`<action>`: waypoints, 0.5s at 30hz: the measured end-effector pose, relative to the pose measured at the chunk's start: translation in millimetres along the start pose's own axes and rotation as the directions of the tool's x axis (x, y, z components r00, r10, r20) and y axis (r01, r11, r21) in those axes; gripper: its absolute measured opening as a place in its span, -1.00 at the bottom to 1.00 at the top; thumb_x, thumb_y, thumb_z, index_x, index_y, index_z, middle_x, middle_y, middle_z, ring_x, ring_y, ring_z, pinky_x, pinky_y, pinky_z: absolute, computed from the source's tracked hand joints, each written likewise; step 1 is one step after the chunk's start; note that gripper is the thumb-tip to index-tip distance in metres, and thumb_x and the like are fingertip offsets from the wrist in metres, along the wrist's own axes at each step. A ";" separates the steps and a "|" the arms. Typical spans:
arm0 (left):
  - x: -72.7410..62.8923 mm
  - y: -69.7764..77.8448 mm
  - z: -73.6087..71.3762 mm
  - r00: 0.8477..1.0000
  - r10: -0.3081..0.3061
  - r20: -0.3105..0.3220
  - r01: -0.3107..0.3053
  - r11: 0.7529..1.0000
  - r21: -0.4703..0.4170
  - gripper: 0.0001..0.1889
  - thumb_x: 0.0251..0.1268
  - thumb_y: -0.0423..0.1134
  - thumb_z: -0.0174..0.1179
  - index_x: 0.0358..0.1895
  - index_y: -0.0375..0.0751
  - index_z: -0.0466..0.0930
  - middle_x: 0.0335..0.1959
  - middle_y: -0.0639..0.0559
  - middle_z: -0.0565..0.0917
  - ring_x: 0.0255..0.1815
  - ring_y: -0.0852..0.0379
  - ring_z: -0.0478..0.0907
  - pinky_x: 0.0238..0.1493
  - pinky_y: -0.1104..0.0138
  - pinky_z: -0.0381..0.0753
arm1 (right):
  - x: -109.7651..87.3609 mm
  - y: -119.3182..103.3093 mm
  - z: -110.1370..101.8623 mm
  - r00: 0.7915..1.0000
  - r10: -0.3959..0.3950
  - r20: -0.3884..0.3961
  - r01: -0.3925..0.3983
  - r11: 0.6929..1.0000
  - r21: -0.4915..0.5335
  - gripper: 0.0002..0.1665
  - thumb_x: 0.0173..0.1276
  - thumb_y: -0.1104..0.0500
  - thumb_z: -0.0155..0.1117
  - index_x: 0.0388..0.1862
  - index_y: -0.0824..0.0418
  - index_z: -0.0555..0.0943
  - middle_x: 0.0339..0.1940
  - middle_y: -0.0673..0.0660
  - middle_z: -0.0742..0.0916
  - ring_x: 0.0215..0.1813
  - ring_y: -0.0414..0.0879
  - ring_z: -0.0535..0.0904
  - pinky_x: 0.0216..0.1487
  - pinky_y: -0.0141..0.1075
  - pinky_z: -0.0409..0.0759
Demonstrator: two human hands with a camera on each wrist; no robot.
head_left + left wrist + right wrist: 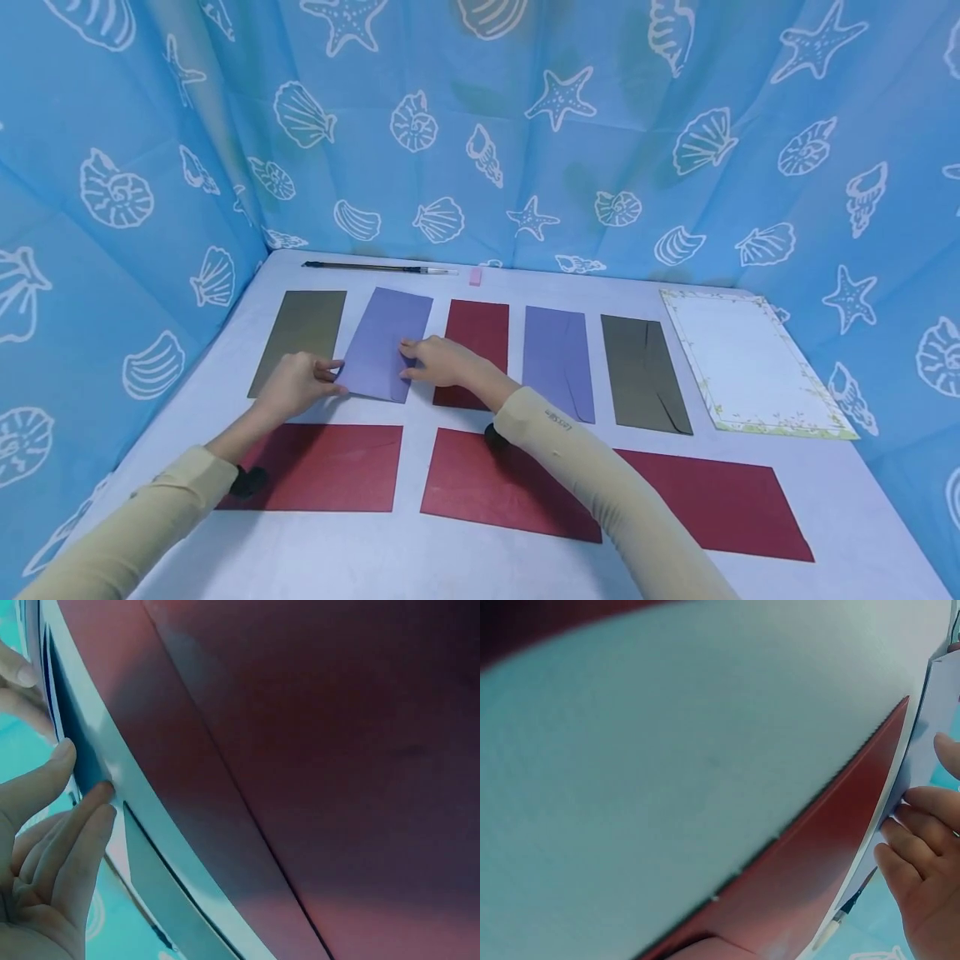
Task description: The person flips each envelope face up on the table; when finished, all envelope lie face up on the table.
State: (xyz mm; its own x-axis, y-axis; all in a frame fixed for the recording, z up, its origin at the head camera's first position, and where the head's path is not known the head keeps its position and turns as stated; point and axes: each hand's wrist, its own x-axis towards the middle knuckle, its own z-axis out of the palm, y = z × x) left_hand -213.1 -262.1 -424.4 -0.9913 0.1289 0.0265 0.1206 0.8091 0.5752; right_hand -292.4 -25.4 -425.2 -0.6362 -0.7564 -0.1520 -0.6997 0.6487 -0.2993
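Note:
A purple envelope [381, 346] lies tilted in the back row, its near edge slightly raised. At its near left corner, my left hand [296, 385] pinches the paper between thumb and fingertips. My right hand [446, 362] holds the right edge, thumb over the face and fingers at the side. Seen from the left wrist, the left hand [56, 847] has its thumb on one side of the thin edge and fingers on the other. In the right wrist view, the fingers of the right hand [922, 847] are along the purple paper [932, 724].
An olive envelope [300, 333] lies left; a red envelope [480, 321], another purple envelope [558, 362] and another olive one [645, 371] lie right. Three red envelopes [337, 467] form the front row. Behind are a brush [367, 267] and pink eraser [476, 276]; floral-bordered paper [753, 362] lies right.

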 end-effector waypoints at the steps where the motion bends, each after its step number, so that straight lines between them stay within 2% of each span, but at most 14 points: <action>1: -0.2 0.8 0.5 1.000 0.001 0.001 -0.001 1.000 0.004 -0.53 0.03 -0.36 0.44 0.03 -0.53 0.60 -0.22 -0.37 0.69 -0.18 -0.16 0.69 -0.23 0.11 0.67 | 0.3 0.2 0.6 1.000 0.001 0.001 -0.001 1.000 0.002 -0.32 0.46 -0.01 0.16 0.44 0.24 0.27 0.46 0.12 0.34 -0.23 -0.07 0.62 -0.49 -0.49 0.35; 6: -2.1 4.6 0.8 1.000 0.029 -0.010 -0.028 0.999 0.040 -0.53 0.02 -0.38 0.44 0.02 -0.57 0.58 -0.23 -0.39 0.69 -0.20 -0.17 0.70 -0.26 0.12 0.67 | 0.1 3.5 2.0 1.000 -0.001 -0.004 0.001 0.999 0.035 -0.32 0.46 0.01 0.16 0.45 0.24 0.26 0.46 0.12 0.33 0.15 -0.05 0.57 -0.40 -0.50 0.39; 8: -3.6 5.8 -0.6 0.999 0.052 -0.018 -0.050 0.997 0.061 -0.52 0.03 -0.38 0.44 0.04 -0.57 0.57 -0.20 -0.40 0.68 -0.18 -0.19 0.69 -0.24 0.11 0.67 | -1.6 5.4 1.4 1.000 -0.007 -0.005 0.007 0.998 0.055 -0.31 0.46 0.02 0.16 0.45 0.25 0.26 0.47 0.12 0.32 0.12 -0.05 0.57 -0.38 -0.49 0.39; 9: -4.4 6.2 -1.5 0.998 0.067 -0.020 -0.065 0.995 0.076 -0.52 0.04 -0.37 0.43 0.05 -0.55 0.57 -0.17 -0.40 0.67 -0.15 -0.20 0.68 -0.23 0.10 0.67 | -2.7 6.2 1.0 1.000 -0.012 -0.005 0.012 0.998 0.063 -0.31 0.46 0.02 0.16 0.45 0.25 0.25 0.47 0.12 0.32 0.02 -0.04 0.60 -0.39 -0.47 0.38; 10: -5.0 6.3 -2.5 0.996 0.089 -0.018 -0.087 0.992 0.094 -0.52 0.05 -0.36 0.43 0.06 -0.52 0.58 -0.14 -0.40 0.67 -0.15 -0.20 0.68 -0.24 0.12 0.67 | -4.0 6.8 0.2 1.000 -0.019 -0.010 0.019 0.998 0.062 -0.32 0.46 0.02 0.16 0.45 0.25 0.26 0.47 0.12 0.32 0.01 -0.08 0.60 -0.37 -0.47 0.39; 12: -6.2 6.3 -4.8 0.990 0.144 0.010 -0.144 0.981 0.130 -0.52 0.08 -0.33 0.42 0.09 -0.45 0.59 -0.10 -0.39 0.66 -0.21 -0.14 0.68 -0.30 0.21 0.66 | -7.0 7.8 -1.1 0.999 -0.030 -0.010 0.031 0.998 0.061 -0.33 0.47 0.03 0.15 0.45 0.26 0.26 0.47 0.12 0.32 -0.20 -0.07 0.59 -0.33 -0.44 0.42; 13: -6.7 6.2 -5.6 0.985 0.171 0.033 -0.174 0.974 0.142 -0.51 0.09 -0.30 0.42 0.12 -0.41 0.59 -0.17 -0.37 0.68 -0.32 -0.09 0.66 -0.37 0.27 0.62 | -8.7 7.9 -1.9 0.999 -0.036 -0.008 0.036 0.997 0.061 -0.33 0.47 0.03 0.14 0.46 0.26 0.26 0.47 0.12 0.33 -0.21 -0.07 0.58 -0.28 -0.44 0.45; 15: -7.8 6.0 -6.8 0.969 0.231 0.088 -0.243 0.957 0.158 -0.50 0.12 -0.25 0.41 0.15 -0.34 0.58 -0.42 -0.26 0.69 -0.54 0.09 0.49 -0.50 0.36 0.46 | -11.9 7.4 -3.5 0.999 -0.045 -0.002 0.045 0.997 0.055 -0.34 0.48 0.02 0.12 0.45 0.25 0.27 0.46 0.12 0.34 0.02 -0.10 0.60 -0.06 -0.44 0.50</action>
State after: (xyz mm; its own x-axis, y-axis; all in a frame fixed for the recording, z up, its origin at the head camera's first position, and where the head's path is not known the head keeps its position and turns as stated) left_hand -205.0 -262.2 -415.6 -0.9278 0.3629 0.0865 0.3647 0.8338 0.4145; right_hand -291.1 -11.3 -422.3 -0.6046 -0.7848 -0.1365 -0.7090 0.6083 -0.3568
